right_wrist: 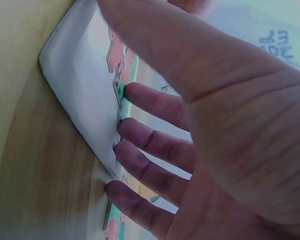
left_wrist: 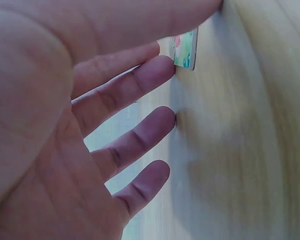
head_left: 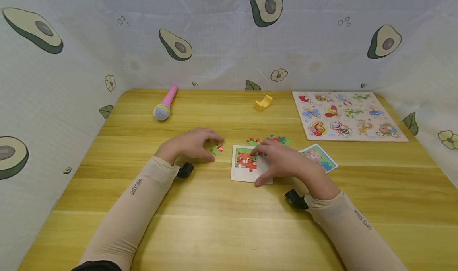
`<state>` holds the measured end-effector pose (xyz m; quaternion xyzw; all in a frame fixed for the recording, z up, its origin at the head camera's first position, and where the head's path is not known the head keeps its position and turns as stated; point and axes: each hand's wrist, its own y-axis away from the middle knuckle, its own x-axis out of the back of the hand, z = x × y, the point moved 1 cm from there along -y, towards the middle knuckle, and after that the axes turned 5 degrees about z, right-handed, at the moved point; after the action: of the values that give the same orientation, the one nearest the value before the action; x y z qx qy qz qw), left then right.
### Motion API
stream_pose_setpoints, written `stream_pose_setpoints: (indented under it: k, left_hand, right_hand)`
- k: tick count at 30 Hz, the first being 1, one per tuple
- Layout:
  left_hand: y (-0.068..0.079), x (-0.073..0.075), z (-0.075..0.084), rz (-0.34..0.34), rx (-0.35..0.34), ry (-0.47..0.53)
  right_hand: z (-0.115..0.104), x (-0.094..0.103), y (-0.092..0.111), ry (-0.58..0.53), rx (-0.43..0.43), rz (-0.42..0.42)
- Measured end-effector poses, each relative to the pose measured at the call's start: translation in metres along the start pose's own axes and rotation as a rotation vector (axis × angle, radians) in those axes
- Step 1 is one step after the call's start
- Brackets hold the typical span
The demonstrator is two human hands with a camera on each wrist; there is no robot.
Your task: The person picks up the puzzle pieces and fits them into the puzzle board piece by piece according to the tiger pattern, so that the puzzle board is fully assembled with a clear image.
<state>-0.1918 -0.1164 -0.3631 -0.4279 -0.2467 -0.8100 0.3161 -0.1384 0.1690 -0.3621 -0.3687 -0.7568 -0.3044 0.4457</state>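
Note:
A white puzzle board lies flat on the table, with a red tiger face partly assembled in it. My right hand spans the board, thumb at its near edge. In the right wrist view, extended fingertips rest along the row of fitted pieces and the bare grey surface. Left of the board, a small green and red puzzle piece lies on the table. My left hand arches beside it, thumb and fingers spread apart. The left wrist view shows the piece just beyond the fingertips, with the palm bare.
Loose puzzle pieces lie behind the board. A picture card pokes out from behind the right hand. At the back stand a pink toy microphone, a yellow curved block and a wide insect-picture board. A patterned sheet hangs behind.

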Motion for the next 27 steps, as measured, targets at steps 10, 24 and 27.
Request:
stream_pose_setpoints:
  k: [10, 24, 27]
  left_hand:
    - [-0.002, -0.002, -0.0008, -0.008, 0.013, 0.029]
    - [-0.002, -0.0032, -0.0032, -0.004, 0.039, 0.073]
    - [-0.0015, -0.0027, -0.0028, -0.003, 0.044, 0.086]
  right_hand:
    - [0.0008, 0.0001, 0.0017, -0.017, 0.01, -0.015]
    - [0.0003, -0.0004, -0.0005, -0.017, -0.014, -0.025]
    - [-0.0008, -0.0004, -0.001, -0.016, -0.03, -0.028]
